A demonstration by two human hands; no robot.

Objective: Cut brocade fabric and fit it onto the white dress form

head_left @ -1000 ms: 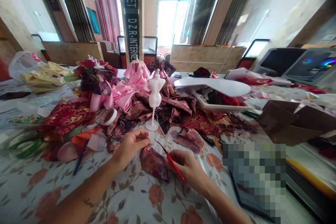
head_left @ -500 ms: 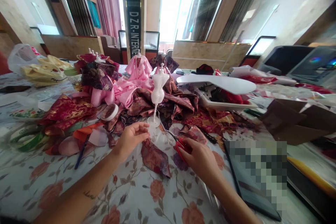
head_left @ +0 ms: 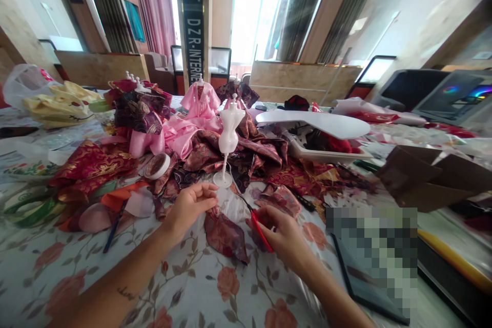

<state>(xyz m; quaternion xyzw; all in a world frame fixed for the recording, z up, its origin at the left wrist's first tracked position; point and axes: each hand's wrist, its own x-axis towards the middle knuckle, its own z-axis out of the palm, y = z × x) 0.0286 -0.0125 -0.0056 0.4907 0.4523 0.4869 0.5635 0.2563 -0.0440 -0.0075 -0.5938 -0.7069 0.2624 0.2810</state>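
A dark upright banner [head_left: 192,20] reads "ERNET" above "DZR-INTERNE" in pale capitals, cut off at its top, while the script tattoo [head_left: 126,293] on the left forearm [head_left: 132,282] is too small to read.

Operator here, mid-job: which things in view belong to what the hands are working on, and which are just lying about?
Working on:
left hand, open, near the maroon patterned fabric piece
right hand, holding red-handled scissors
white miniature dress form

Lying about:
pink doll gown
brown cardboard
white plastic bag
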